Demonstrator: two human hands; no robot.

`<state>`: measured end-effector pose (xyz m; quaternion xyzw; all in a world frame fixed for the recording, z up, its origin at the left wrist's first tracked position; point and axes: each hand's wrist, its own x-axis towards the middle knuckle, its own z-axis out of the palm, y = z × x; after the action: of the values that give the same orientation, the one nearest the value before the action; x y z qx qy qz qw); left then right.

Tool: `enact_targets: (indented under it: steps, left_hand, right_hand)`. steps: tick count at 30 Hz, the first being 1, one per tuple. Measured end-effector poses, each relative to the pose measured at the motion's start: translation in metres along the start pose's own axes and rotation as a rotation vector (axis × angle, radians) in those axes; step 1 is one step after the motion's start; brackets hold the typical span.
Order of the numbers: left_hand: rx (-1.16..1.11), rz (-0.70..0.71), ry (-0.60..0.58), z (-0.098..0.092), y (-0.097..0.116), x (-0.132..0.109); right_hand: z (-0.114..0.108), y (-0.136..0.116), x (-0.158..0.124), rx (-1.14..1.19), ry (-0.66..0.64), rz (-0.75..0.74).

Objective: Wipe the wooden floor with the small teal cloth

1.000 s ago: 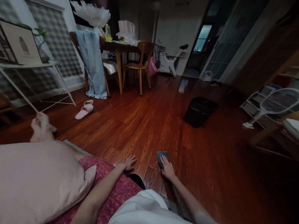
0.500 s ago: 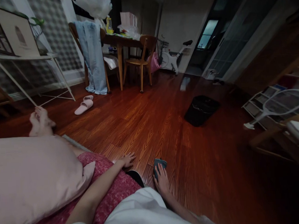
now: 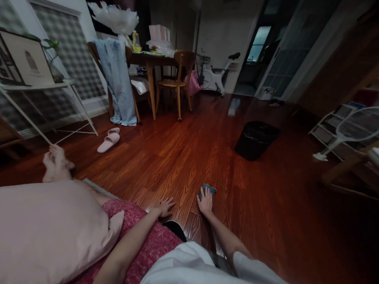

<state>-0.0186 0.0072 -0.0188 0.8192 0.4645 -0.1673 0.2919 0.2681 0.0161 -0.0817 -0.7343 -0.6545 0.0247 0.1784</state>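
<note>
Blue cloth (image 3: pixel 208 188) pressed to the wooden floor (image 3: pixel 184 155) under flat, spread fingers of the right hand (image 3: pixel 206 202); left hand (image 3: pixel 165 207) rests open-palmed nearby.

The right hand (image 3: pixel 205 202) now lies stretched farther out across the floor (image 3: pixel 264 206), pushing the blue cloth (image 3: pixel 208 189) away from the body.
</note>
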Motion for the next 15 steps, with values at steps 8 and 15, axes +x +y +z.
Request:
enact_targets:
  steps: [8, 15]
  left_hand:
    - [-0.027, 0.009, 0.008, 0.002, -0.001, 0.002]
    - [-0.012, 0.026, 0.016, 0.008, -0.006, 0.006]
  right_hand:
    - [-0.002, 0.021, -0.096, 0.008, -0.033, -0.337]
    - [-0.027, 0.044, -0.160, -0.002, -0.089, -0.393]
